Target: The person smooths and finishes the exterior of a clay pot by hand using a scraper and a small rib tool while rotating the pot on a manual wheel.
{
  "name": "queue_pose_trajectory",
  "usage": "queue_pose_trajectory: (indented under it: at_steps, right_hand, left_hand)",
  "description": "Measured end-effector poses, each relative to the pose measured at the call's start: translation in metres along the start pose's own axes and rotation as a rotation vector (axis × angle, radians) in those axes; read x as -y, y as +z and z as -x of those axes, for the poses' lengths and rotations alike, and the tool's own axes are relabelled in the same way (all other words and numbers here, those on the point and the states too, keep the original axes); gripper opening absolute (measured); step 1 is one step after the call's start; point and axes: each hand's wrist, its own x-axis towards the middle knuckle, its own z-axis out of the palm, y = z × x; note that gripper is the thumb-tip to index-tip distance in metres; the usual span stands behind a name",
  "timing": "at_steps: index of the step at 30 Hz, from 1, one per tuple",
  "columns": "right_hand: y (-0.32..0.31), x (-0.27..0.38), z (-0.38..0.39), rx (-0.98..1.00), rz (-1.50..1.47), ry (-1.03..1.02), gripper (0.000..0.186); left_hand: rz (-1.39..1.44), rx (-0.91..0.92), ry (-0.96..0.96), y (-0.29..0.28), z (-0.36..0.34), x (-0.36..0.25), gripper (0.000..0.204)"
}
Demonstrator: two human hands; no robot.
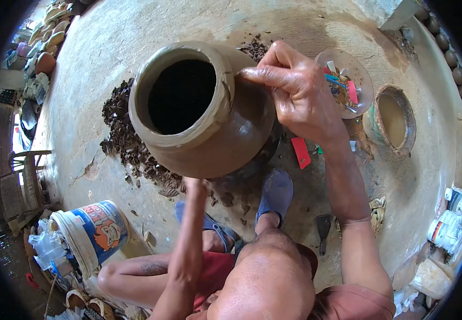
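A large wet brown clay pot with a wide round mouth and thick rim stands before me, tilted in view. My right hand is at the right of its neck, fingers curled in and one fingertip touching the clay just below the rim. Whatever may lie inside those fingers is hidden. My left hand reaches under the near side of the pot; only the wrist shows, and its fingers are out of sight. The pot's inside is dark.
Dark clay scraps lie left of the pot. Rightward are a bowl of small tools, a water-filled vessel, a red flat piece and a dark scraper. A white bucket stands at lower left.
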Motion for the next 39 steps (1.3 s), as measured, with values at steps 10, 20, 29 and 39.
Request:
queue_pose_trajectory:
  at_steps: [10,20,29,39]
  right_hand:
    - [-0.001,0.002,0.016,-0.013,-0.021,0.015,0.039]
    - [0.003,0.014,0.021,0.001,-0.055,0.048,0.039]
    - [0.014,0.038,0.027,-0.08,0.01,0.105,0.038]
    - [0.023,0.069,0.037,-0.097,0.133,0.084,0.042]
  left_hand:
    - [0.101,0.132,-0.131,0.005,0.011,0.008,0.063]
    - [-0.024,0.282,-0.387,0.049,0.074,0.07,0.077]
    - [0.065,-0.119,-0.015,0.0,-0.003,-0.003,0.055]
    - [-0.048,-0.172,0.278,-0.003,-0.042,-0.004,0.074]
